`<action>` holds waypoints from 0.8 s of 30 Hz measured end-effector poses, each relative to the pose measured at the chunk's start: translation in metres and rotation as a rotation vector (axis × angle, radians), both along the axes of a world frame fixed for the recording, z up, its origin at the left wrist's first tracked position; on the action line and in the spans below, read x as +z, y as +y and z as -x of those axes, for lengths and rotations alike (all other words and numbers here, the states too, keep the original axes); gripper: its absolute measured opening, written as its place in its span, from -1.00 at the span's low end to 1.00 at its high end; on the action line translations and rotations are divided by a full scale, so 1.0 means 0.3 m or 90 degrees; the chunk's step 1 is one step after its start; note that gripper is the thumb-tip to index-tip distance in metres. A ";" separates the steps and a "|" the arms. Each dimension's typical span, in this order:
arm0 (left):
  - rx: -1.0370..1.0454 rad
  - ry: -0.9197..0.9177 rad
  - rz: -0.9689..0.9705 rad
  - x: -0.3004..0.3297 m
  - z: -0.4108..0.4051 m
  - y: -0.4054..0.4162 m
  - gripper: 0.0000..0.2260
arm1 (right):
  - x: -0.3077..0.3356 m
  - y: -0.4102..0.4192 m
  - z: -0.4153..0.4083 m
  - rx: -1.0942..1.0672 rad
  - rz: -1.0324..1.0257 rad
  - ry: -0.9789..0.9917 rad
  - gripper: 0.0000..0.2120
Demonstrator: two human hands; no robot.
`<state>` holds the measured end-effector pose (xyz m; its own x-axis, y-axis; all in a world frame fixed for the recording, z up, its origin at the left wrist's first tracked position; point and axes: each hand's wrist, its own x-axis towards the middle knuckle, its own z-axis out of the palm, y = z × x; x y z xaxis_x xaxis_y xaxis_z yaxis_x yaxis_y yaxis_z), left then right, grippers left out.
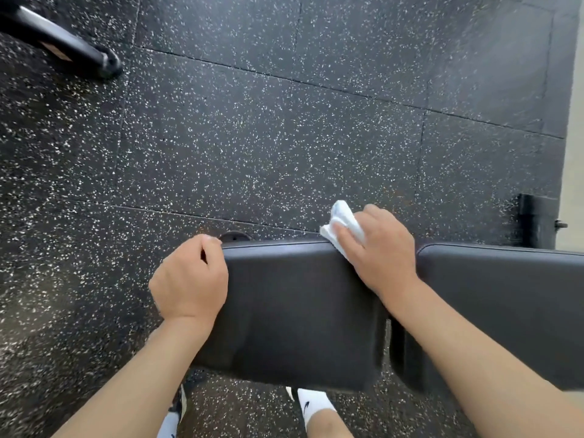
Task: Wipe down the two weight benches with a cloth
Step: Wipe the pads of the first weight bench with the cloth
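A black padded weight bench lies across the lower frame in two pads: a seat pad [294,311] at the middle and a longer back pad [505,311] to the right, with a narrow gap between them. My right hand [379,248] holds a crumpled white cloth [343,222] against the far edge of the seat pad, near its right corner. My left hand [189,279] grips the seat pad's left end, fingers curled over its far left corner.
Dark speckled rubber floor tiles [284,121] fill the view. A black metal frame leg [63,42] crosses the top left corner. A black bench foot [537,222] stands at the right, by a pale strip of floor. My feet in white socks [313,403] stand below the bench.
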<state>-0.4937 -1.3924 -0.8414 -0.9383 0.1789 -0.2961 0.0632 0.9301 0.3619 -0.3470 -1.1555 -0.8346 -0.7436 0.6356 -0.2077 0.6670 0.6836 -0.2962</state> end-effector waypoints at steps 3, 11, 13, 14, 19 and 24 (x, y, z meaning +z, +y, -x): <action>-0.008 0.018 -0.001 -0.002 -0.001 0.001 -0.64 | 0.013 -0.114 0.161 0.143 0.001 0.006 -0.54; 0.035 -0.007 0.042 -0.028 -0.002 0.004 -0.66 | 0.003 -0.298 0.406 0.283 0.224 -0.046 -0.66; 0.030 0.005 0.036 -0.027 -0.003 0.005 -0.65 | 0.033 -0.190 0.319 0.257 0.266 -0.024 -0.58; 0.028 0.011 0.032 -0.027 -0.003 0.005 -0.64 | 0.042 -0.125 0.263 0.246 0.269 -0.019 -0.57; 0.033 0.019 0.008 -0.024 -0.004 0.004 -0.63 | 0.046 0.147 -0.001 0.094 0.242 -0.083 -0.42; 0.035 0.005 0.003 -0.020 -0.005 0.006 -0.63 | 0.016 0.073 0.047 0.101 0.135 -0.084 -0.51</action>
<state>-0.4923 -1.3906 -0.8473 -0.9490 0.1257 -0.2891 0.0147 0.9338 0.3575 -0.3611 -1.1336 -0.8299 -0.7879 0.4459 -0.4247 0.5991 0.7148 -0.3609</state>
